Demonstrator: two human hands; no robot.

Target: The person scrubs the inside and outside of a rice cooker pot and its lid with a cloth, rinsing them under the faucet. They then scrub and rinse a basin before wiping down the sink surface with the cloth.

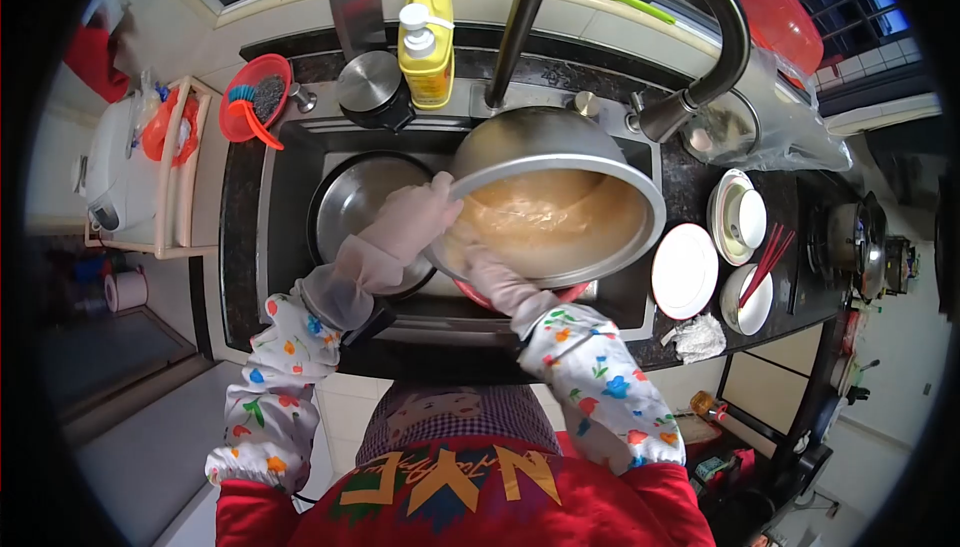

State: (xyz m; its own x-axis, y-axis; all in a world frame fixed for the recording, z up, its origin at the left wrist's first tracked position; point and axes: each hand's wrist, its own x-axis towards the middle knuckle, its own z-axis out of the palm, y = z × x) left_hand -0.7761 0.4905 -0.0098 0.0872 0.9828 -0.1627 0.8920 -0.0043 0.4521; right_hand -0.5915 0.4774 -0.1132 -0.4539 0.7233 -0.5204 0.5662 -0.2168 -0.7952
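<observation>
A large steel bowl (540, 142) is tilted toward me over the sink (290, 217), its inside smeared with a brownish film. My left hand (425, 209), in a pale rubber glove, grips the bowl's near left rim. My right hand (492, 277), also gloved, reaches inside the lower rim, pressed against the inner wall. Whether it holds a sponge is hidden. A steel pan (350, 202) lies in the sink under my left arm.
A dark tap (690, 17) arches over the bowl. Yellow detergent bottle (428, 47), steel lid (368, 82) and red basket (252, 97) stand behind the sink. White plates (685, 269), bowls and red chopsticks (768, 259) lie on the right counter. A rice cooker (115, 162) sits left.
</observation>
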